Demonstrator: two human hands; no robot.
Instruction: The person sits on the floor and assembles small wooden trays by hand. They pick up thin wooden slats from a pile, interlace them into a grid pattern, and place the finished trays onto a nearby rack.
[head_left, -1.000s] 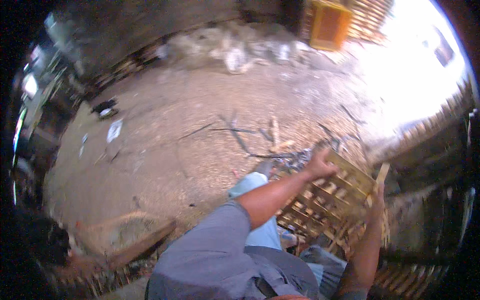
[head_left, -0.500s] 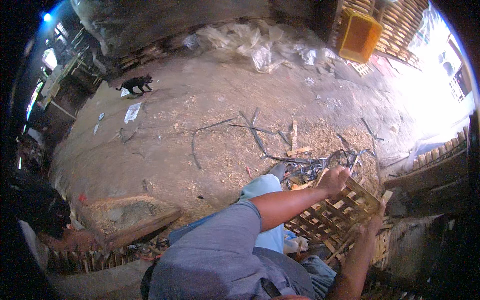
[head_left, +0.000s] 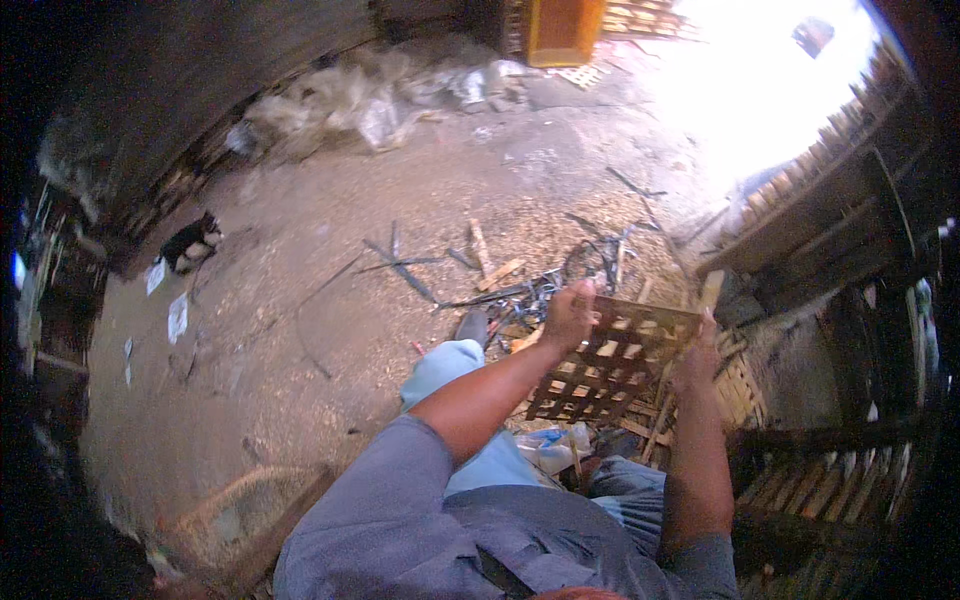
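Note:
A woven bamboo lattice panel, square-holed and brown, is held up in front of my knees. My left hand is closed round its far left corner. My right hand grips the opposite edge; its fingers are partly hidden. A short pale wooden strip sticks up just beyond the right hand, and I cannot tell whether that hand holds it too. Below the panel, near my legs, are a crumpled clear plastic bag and several loose bamboo slats.
Dark strapping strips and wood shavings litter the floor ahead. A small black animal stands at the left. Crumpled plastic sheeting lies along the back, near an orange-yellow container. A slatted bamboo structure stands at the right.
The view has swung right, so the floor and its objects appear farther left. The panel has been turned between my hands, its far edge now nearly level. Both hands keep their grip.

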